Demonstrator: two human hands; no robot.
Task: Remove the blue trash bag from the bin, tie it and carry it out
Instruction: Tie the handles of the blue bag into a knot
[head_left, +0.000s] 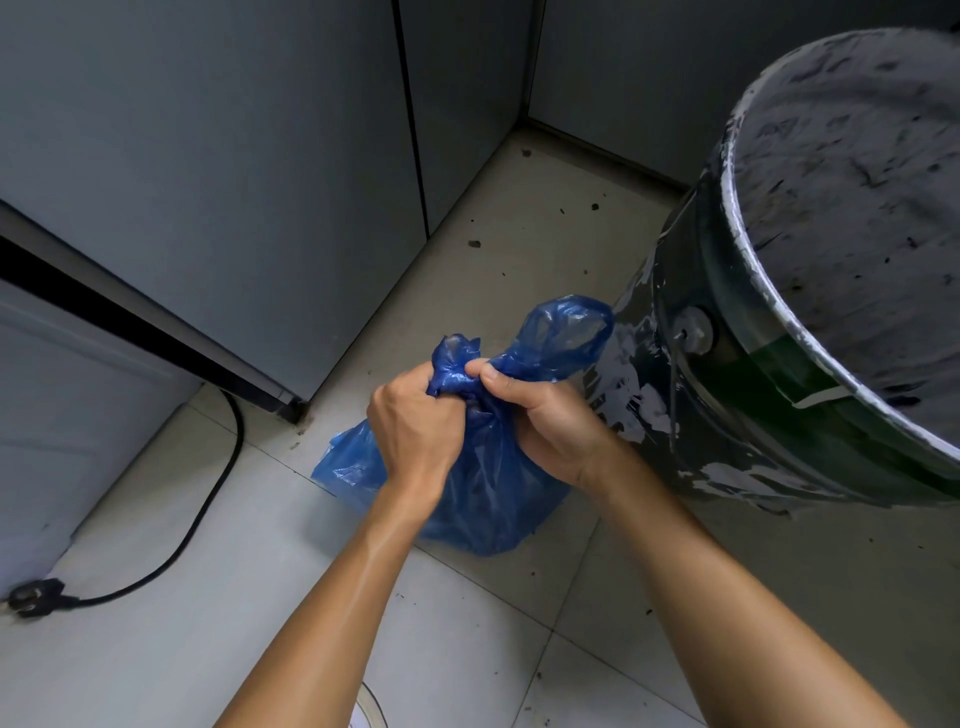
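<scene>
1. Head view: the tying step is in hand. The blue trash bag (488, 499) is already out of the bin (727, 395) and sits on the tiled floor (467, 639), just beside the bin's paint-smeared wall.
2. The left grip (415, 423) is clenched round a short tuft of the bag's gathered neck. The right grip (550, 421) pinches the other end, a longer puffed ear that reaches toward the bin. The two meet at a bunched twist between the knuckles.
3. I cannot tell whether the knot is drawn tight, because the fingers hide it.
4. The next move, as I judge it, is to pull the two ends apart to cinch the knot. The pull should be firm but not sharp, since the film looks thin and could tear. After that, take the neck in one grip and lift.
5. Grey cabinet panels (234, 182) stand to the left and behind. A black cable (239, 441) with its plug (36, 597) lies on the floor at left.
6. The bin crowds the right side, and the cable could catch a foot on the way out.
</scene>
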